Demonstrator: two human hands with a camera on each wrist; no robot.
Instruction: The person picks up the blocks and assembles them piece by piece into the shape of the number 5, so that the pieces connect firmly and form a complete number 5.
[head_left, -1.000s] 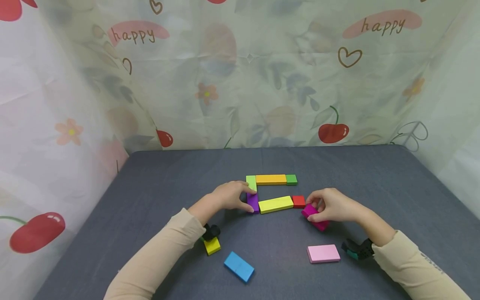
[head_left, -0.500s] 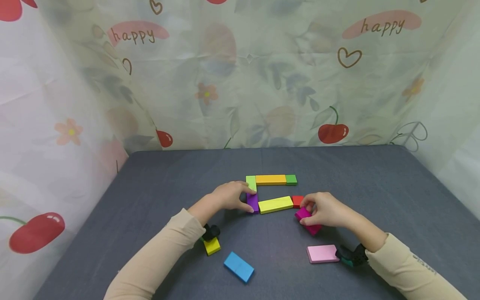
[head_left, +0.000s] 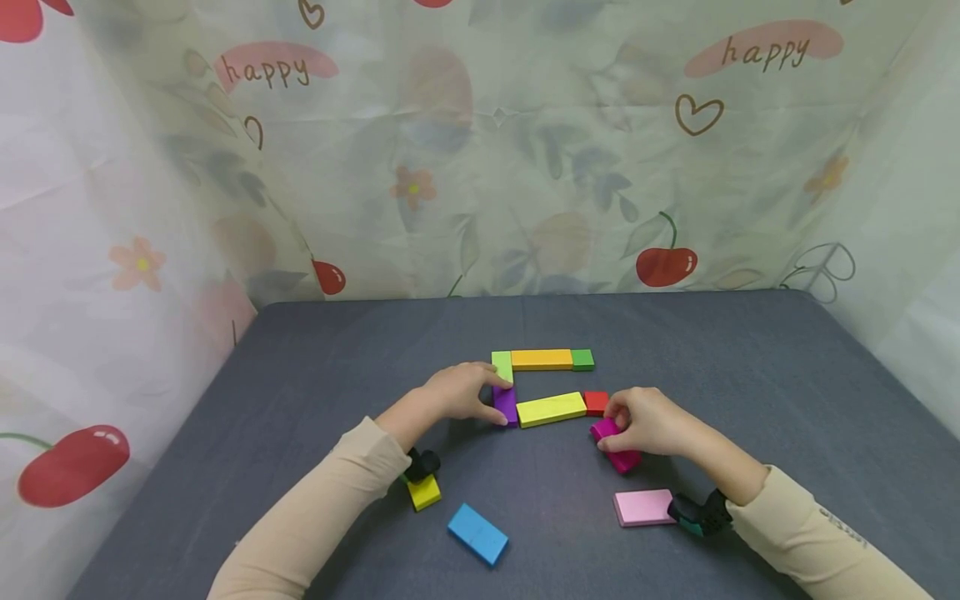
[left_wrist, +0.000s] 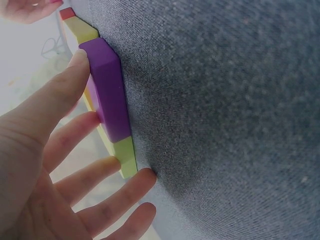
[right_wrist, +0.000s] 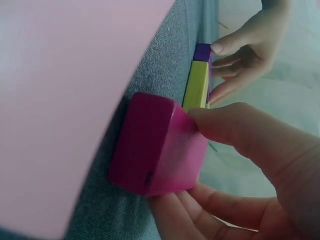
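My left hand point(head_left: 461, 392) rests at the left side of a row of wooden blocks, its fingers spread and fairly straight. Its thumb touches the near end of the purple block point(left_wrist: 110, 87), and its fingertips lie along the purple and lime green point(left_wrist: 126, 157) blocks. With thumb and fingertips, my right hand point(head_left: 660, 423) pinches a magenta block point(right_wrist: 155, 145), held at a slant just in front of the red block point(head_left: 597, 403). Between purple and red lies a long yellow block point(head_left: 552, 410). Behind it, an orange block point(head_left: 542, 360) and a green block point(head_left: 582, 360) extend right from the lime one.
Nearer me on the dark cloth-covered table point(head_left: 337, 333) lie a blue block point(head_left: 478, 534) and a pink block point(head_left: 642, 507), the latter partly covered by the right wrist camera point(head_left: 701, 512). Another yellow block point(head_left: 425, 492) sits by the left wrist. A patterned curtain point(head_left: 495, 167) hangs behind.
My right hand has moved left and slightly toward me with the magenta block, then nearly stopped. The wrist camera now overlaps the pink block. My left hand has stayed put.
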